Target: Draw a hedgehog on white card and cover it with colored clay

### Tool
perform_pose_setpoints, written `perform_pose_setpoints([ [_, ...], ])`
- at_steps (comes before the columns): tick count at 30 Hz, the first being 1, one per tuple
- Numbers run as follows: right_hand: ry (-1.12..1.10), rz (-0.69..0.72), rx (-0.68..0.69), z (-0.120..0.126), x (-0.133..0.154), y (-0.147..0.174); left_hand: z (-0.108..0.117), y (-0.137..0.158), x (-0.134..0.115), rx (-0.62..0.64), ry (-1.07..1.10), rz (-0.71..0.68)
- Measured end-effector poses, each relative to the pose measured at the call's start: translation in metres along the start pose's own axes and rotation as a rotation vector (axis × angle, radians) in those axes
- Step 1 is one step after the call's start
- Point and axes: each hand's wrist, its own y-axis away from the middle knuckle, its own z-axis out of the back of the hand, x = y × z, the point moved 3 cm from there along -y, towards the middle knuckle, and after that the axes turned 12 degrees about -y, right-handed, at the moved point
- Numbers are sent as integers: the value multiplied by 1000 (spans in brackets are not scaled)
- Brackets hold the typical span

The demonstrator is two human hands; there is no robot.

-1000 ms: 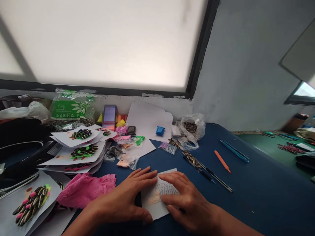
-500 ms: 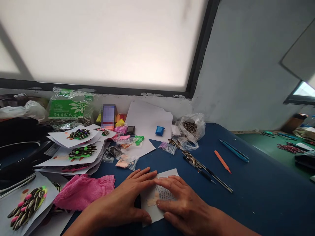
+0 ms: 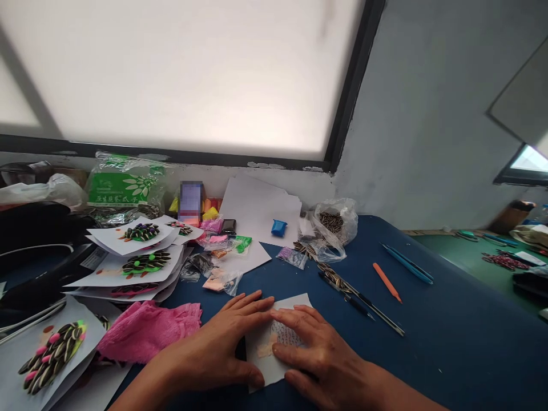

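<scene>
A small white paper (image 3: 269,371) lies on the blue table in front of me. It bears a drawn outline filled with short dark marks (image 3: 286,334), and a flat peach-coloured patch of modelling clay (image 3: 265,347) sits beside that. My left hand (image 3: 225,345) rests over the paper's left edge, fingers stretched out and thumb near the bottom edge. From the right, my right hand (image 3: 319,345) lies across the paper with its fingers extended, one fingertip at the edge of the clay. Its fingers cover part of the drawing. Neither hand holds anything.
Left are a pink cloth (image 3: 149,331) and stacked papers with sunflower-seed hedgehogs (image 3: 143,264). Behind are clay packets (image 3: 222,281), a blue packet (image 3: 278,228) and a bag of seeds (image 3: 331,221). Loose seeds (image 3: 331,277), pens (image 3: 363,298), an orange tool (image 3: 386,282) and blue tweezers (image 3: 406,262) lie right.
Both hands keep almost the same pose on the paper. The view has shifted very slightly, so objects on the left appear a little further right.
</scene>
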Motion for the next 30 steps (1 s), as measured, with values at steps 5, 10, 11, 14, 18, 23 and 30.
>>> perform_pose_setpoints([
  [5,-10,-48,-8,1,0,0,1,0,0,11,-17,13],
  [10,-23,-100,31,1,-1,-1,1,-1,-1,8,-29,13],
  [11,-27,-103,37,0,-1,-1,1,-1,-1,11,-28,12],
  [14,-33,-104,38,-1,-3,0,1,-1,-1,16,-29,3],
  [18,-29,-125,14,-1,-6,1,1,0,0,8,-34,19],
  [23,-47,-145,32,-2,-7,0,1,0,0,4,-21,7],
  [30,1,-101,-62,-3,-8,4,2,0,-4,33,-47,42],
])
